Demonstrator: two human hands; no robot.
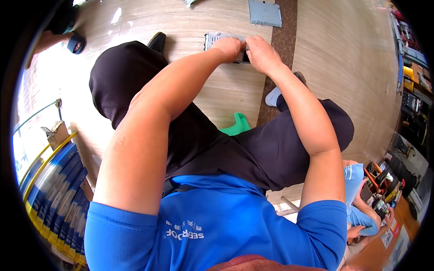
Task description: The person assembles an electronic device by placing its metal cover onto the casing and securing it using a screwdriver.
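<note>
A silvery metal box [211,39] with a slotted face, its exact kind unclear, sits on the tiled floor in front of me. My left hand [228,49] rests on its top, fingers curled in at the box's middle. Close beside it, my right hand [262,53] is over the box's right end, fingers bent together. The fingertips of both hands nearly meet, and whatever they grip there is too small and hidden to name. A dark opening shows in the box between the hands. Beyond them lies a flat grey metal panel [265,13] with vent slots along one edge.
A green plastic piece [237,125] shows between my legs. A yellow rack of blue packages [56,192] stands at left. Another person's sandalled foot [77,43] is at upper left. At lower right another person sits by a wooden table [377,253]. Crowded shelves [413,72] line the right.
</note>
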